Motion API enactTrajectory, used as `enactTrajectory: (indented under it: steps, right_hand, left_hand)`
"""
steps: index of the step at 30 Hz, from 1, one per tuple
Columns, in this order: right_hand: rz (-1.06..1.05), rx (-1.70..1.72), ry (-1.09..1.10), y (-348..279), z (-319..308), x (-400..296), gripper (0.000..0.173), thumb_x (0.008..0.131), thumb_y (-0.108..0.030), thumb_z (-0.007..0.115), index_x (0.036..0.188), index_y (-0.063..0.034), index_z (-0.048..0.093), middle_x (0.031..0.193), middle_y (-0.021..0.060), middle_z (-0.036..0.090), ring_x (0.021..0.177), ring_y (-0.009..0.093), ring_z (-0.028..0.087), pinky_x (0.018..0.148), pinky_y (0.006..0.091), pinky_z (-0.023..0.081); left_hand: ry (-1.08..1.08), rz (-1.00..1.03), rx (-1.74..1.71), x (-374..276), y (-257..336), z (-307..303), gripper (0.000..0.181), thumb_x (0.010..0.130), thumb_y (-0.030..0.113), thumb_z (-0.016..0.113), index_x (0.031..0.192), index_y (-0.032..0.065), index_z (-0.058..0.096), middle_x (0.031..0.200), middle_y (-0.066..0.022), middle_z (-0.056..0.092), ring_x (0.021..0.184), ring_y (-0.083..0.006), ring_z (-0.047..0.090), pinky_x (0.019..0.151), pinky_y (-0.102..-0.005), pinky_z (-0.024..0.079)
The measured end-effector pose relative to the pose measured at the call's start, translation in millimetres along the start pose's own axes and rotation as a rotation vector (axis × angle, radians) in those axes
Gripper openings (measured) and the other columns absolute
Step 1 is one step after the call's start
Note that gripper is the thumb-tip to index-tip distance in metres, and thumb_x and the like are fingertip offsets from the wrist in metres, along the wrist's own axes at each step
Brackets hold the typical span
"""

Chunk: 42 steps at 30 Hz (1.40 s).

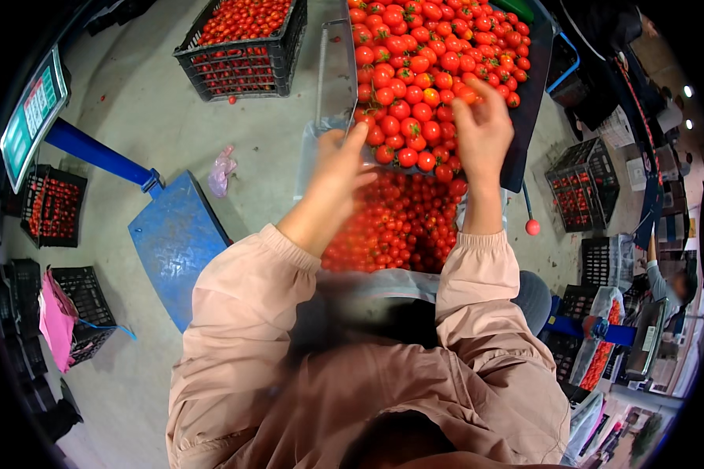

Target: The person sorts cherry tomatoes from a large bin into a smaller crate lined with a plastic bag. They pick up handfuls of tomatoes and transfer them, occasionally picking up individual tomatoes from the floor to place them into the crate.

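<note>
Ripe cherry tomatoes (408,126), some with green calyxes, cover a sorting chute with a metal side plate (337,76). My left hand (337,173) is at the chute's lower left corner, its thumb by the plate's edge and its fingers apart. Over the right part of the tomatoes is my right hand (486,132), thumb and fingers curled at the fruit; whether it grips a tomato is unclear. Below the chute's lip, more cherry tomatoes (396,228) fill a container lined with translucent plastic (410,281). Blur softens its left side.
A blue platform scale (176,252) stands at left, its display (35,114) on a post. Black crates of tomatoes (240,67) and a crate with pink sheeting (58,319) sit on the floor. A red-knobbed lever (532,227) projects at right. Another person (672,290) is far right.
</note>
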State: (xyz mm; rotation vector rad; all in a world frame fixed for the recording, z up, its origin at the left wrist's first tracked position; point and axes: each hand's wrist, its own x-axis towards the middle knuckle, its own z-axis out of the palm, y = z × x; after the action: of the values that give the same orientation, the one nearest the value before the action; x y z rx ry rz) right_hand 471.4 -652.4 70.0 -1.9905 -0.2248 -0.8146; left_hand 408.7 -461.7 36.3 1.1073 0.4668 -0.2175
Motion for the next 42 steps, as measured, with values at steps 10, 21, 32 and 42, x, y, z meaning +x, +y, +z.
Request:
enactTrajectory:
  steps: [10,21,32,42]
  right_hand:
    - [-0.300,-0.736,-0.526,-12,6,27,0.023,0.076,-0.009,0.070,0.096,-0.0031,0.062,0.099,0.0181,0.056,0.080,0.039,0.063,0.068,0.0462,0.052]
    - [-0.171,-0.438,-0.252,6,2,2,0.034,0.077,-0.013,0.075,0.109,-0.0046,0.067,0.100,0.0148,0.060,0.086,0.034,0.063,0.073,0.0407,0.052]
    - [0.145,0.520,0.167,-56,-19,11,0.028,0.091,-0.002,0.060,0.119,0.0033,0.058,0.107,0.0105,0.064,0.081,0.013,0.063,0.069,0.0240,0.052]
    - [-0.646,-0.161,0.059,-125,130,129,0.049,0.080,-0.014,0.068,0.126,-0.0048,0.053,0.130,0.0179,0.050,0.118,0.035,0.049,0.093,0.0438,0.040]
  left_hand:
    - [-0.017,0.005,-0.006,-2,0,-2,0.061,0.091,0.049,0.061,0.128,0.0059,0.039,0.119,-0.0126,0.052,0.100,-0.0270,0.056,0.086,-0.0455,0.048]
    - [-0.034,-0.004,-0.015,-2,3,0,0.054,0.091,0.048,0.061,0.125,0.0098,0.042,0.120,-0.0101,0.052,0.099,-0.0274,0.057,0.085,-0.0446,0.049]
    - [0.025,-0.012,-0.009,1,1,-3,0.046,0.093,0.045,0.059,0.122,0.0120,0.045,0.104,-0.0034,0.062,0.085,-0.0174,0.062,0.069,-0.0336,0.053]
    - [-0.030,0.000,-0.030,-6,4,3,0.060,0.091,0.041,0.063,0.133,0.0065,0.038,0.092,-0.0020,0.052,0.082,-0.0166,0.058,0.069,-0.0322,0.051]
